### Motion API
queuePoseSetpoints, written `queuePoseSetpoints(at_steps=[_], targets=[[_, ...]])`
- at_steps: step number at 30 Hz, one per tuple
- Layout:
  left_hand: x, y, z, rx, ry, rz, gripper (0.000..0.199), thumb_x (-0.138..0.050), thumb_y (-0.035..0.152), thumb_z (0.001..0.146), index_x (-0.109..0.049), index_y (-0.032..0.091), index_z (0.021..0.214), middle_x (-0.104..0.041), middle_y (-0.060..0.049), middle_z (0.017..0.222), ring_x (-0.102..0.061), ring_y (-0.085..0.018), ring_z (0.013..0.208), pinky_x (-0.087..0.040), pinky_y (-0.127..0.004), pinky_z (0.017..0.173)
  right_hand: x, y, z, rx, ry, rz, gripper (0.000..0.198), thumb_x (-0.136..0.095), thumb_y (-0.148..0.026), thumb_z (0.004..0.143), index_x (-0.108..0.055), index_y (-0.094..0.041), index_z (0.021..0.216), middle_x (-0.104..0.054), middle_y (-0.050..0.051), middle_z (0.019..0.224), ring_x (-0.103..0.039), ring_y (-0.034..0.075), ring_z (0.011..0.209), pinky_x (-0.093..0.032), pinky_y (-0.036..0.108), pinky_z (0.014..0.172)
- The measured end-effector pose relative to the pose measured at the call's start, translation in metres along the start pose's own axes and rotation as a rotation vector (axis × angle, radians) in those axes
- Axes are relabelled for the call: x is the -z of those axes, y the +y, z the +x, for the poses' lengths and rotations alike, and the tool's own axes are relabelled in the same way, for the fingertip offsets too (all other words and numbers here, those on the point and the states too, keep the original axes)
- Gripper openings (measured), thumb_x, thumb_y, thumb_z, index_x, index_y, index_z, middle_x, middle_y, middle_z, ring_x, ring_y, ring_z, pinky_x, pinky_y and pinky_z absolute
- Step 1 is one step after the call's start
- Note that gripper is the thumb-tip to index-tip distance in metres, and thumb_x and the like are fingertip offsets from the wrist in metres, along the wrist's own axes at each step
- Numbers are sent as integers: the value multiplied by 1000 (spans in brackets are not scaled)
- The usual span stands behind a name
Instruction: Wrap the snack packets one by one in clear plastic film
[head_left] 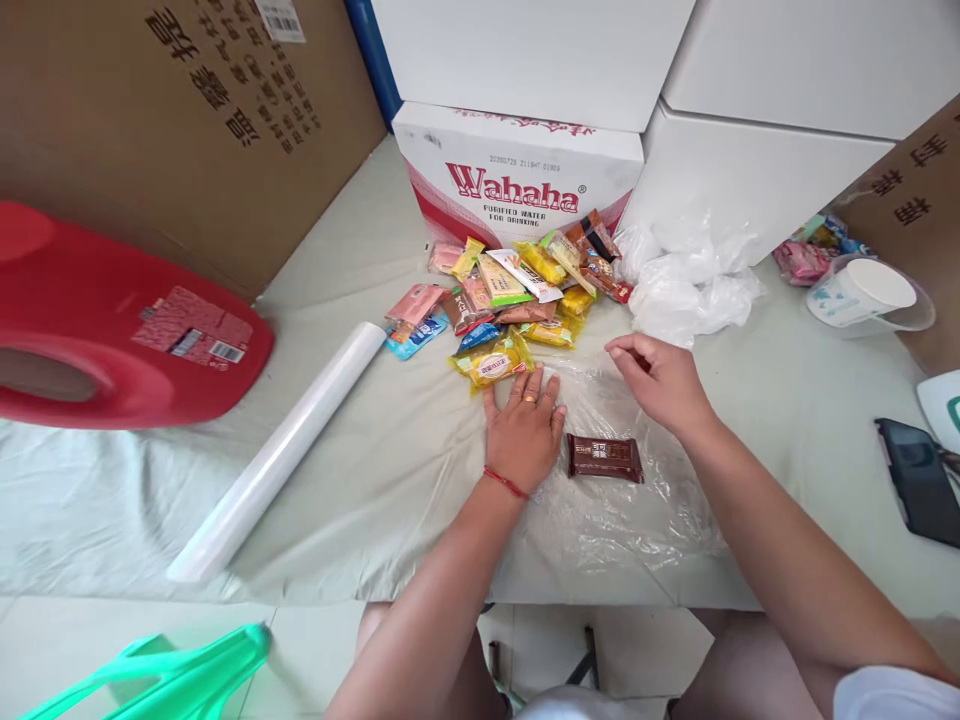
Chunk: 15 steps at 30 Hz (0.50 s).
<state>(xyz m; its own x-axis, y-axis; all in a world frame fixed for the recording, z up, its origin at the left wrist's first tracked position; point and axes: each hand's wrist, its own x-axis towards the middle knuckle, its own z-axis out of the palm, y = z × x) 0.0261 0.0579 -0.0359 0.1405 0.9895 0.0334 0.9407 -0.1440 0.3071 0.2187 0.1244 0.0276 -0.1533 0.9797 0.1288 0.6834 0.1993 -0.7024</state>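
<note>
1. left hand (pixel 523 430): fingers spread, palm down by clear plastic film (pixel 622 525).
2. right hand (pixel 664 380): fingers curled, thumb near index; can't tell if pinching film.
3. dark brown snack packet (pixel 604 458) lies on film, between hands; light pressure, slow smoothing should avoid creases.
4. beyond: wrapped snack pile (pixel 504 283), wahaha water carton (pixel 517 190).

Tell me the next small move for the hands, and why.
Probably fold the clear plastic over the brown packet with the right hand: the packet lies on it uncovered, and the left hand rests flat near the plastic's left side.
</note>
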Motion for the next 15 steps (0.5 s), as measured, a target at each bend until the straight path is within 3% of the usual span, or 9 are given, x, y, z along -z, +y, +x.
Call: queuePoseSetpoints(at_steps=[3,7,10,12,15], targets=[[2,0,0,-16,-3,-3,52,-30,43,106,-45,30,155,-35,-4,168,-35,-26,154,-20,-70,123,-10,-23,11,34,-155,13,37,-56,-40,96,-71,-22,124,-59,-2,63,-54,17,58,-41,31,61],[6,0,1,-19,-24,-7,51,-35,38,105,-48,29,153,-38,-6,166,-36,-29,153,-20,-71,122,-24,-33,-17,80,-581,145,73,-57,-28,93,-34,-23,162,-61,-5,68,-53,15,59,-42,27,59],[6,0,2,-12,-15,-2,52,-35,37,105,-47,26,154,-37,-8,167,-37,-29,153,-21,-72,121,-7,-29,-34,108,-812,263,86,-59,-27,93,-15,-26,167,-63,-5,75,-56,14,62,-47,27,61],[4,0,2,-17,-1,-4,52,-34,39,106,-46,26,155,-36,-7,167,-37,-29,152,-20,-72,122,28,-27,-26,119,-725,262,85,-60,-31,94,-18,-28,167,-64,-4,75,-56,14,61,-48,28,60],[2,1,2,-27,-2,-3,53,-33,40,105,-46,27,155,-36,-7,167,-37,-29,152,-19,-71,123,100,-26,13,125,-154,98,74,-62,-38,96,-30,-32,163,-69,1,82,-59,16,66,-50,33,64]])
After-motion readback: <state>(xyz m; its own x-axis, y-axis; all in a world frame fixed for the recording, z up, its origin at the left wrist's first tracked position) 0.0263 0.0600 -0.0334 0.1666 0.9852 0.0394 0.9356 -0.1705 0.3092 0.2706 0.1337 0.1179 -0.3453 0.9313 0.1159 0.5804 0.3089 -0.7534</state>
